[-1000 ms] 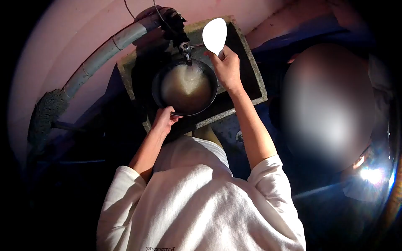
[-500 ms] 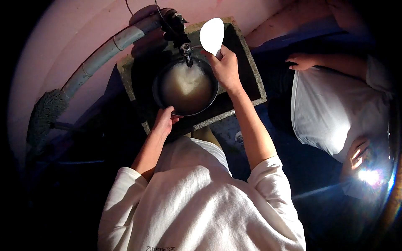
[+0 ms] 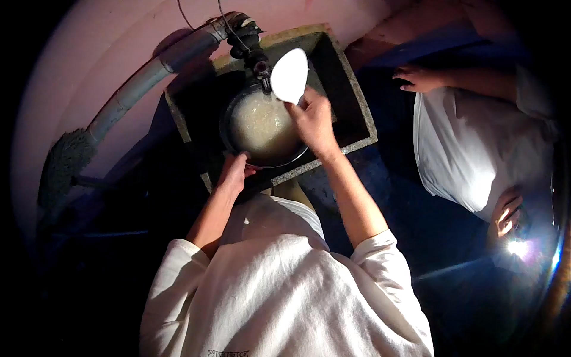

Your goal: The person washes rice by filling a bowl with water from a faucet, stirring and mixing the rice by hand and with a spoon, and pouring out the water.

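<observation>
A dark round pot [image 3: 284, 163] sits inside the stone sink, with cloudy whitish liquid [image 3: 262, 126] in it. My left hand [image 3: 235, 169] grips the pot's near-left rim, thumb on top. In my right hand [image 3: 315, 121] is a white rice paddle [image 3: 289, 76], its broad blade pointing up and away from me. That blade is over the pot's far right side, close beside the tap [image 3: 262, 72]. The tap's spout points down at the far edge of the pot. Whether water runs from it is hard to make out.
The rough stone sink [image 3: 361, 113] has raised edges around the pot. A thick grey pipe [image 3: 140, 85] runs along the wall on the left, near a dark brush head [image 3: 65, 160]. On the right stands another person [image 3: 455, 149], with a bright light [image 3: 518, 247] near one hand.
My right hand has brought the rice paddle down and left, nearer the tap and pot. The pale patch in the liquid looks wider and rounder. My left hand stays on the rim.
</observation>
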`<state>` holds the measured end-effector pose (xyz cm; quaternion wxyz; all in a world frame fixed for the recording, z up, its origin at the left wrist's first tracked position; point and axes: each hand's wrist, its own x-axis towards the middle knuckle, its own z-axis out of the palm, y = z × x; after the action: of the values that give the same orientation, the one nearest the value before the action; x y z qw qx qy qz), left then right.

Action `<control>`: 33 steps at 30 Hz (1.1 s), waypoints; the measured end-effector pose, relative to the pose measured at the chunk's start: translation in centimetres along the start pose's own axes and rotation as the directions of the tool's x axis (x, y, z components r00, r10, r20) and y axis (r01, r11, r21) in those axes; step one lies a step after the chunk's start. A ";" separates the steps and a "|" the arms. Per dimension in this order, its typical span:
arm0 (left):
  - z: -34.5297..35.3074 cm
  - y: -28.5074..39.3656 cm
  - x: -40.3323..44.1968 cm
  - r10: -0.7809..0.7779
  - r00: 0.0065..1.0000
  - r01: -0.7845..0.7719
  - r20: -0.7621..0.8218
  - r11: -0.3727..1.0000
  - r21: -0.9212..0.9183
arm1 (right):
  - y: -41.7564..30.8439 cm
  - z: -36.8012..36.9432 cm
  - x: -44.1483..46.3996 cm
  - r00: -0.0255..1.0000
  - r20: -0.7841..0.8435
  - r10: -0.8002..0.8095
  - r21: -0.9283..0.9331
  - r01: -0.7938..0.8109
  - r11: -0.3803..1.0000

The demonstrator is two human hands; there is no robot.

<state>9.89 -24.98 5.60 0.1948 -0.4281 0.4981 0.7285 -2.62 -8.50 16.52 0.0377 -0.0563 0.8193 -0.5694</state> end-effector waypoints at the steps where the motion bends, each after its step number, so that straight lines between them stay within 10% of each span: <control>1: 0.4 0.4 -0.6 -0.021 0.999 0.024 -0.048 0.998 0.050 | 0.3 0.8 -0.8 0.999 0.012 -0.036 0.019 0.036 0.999; 8: 1.9 1.1 -0.6 -0.079 0.994 0.071 0.078 0.992 0.108 | 0.0 1.2 -3.3 0.978 -0.033 0.206 0.265 -0.190 0.945; 15: 5.5 -0.4 -3.5 -0.109 0.970 0.058 0.217 0.972 0.230 | 6.4 -2.7 -10.3 0.961 0.003 0.276 -0.421 -0.249 0.872; 19: 7.1 -2.8 -2.9 -0.112 0.968 0.046 0.223 0.958 0.284 | 9.9 -2.6 -12.1 0.924 0.021 0.382 -0.466 -0.329 0.822; 21: 7.7 -3.2 -2.7 -0.131 0.963 0.050 0.237 0.946 0.320 | 11.3 -3.0 -12.8 0.891 0.241 0.384 -0.400 -0.269 0.876; 25: 8.5 -3.8 -2.7 -0.137 0.920 0.007 0.368 0.943 0.333 | 11.1 -5.5 -13.2 0.986 -0.034 0.164 -0.555 -0.155 0.817; 29: 8.2 -4.0 -2.3 -0.112 0.909 -0.062 0.402 0.916 0.396 | 10.5 -8.8 -9.2 0.980 0.173 -0.099 -0.805 0.199 0.558; 33: 7.5 -5.0 -1.4 -0.089 0.922 -0.040 0.377 0.946 0.321 | 12.3 -7.7 -8.6 0.958 0.213 0.192 -0.858 0.090 0.506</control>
<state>10.97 -15.91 4.94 0.3658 -0.2446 0.5568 0.7045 4.35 4.12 7.63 0.1377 -0.1233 0.9802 -0.0718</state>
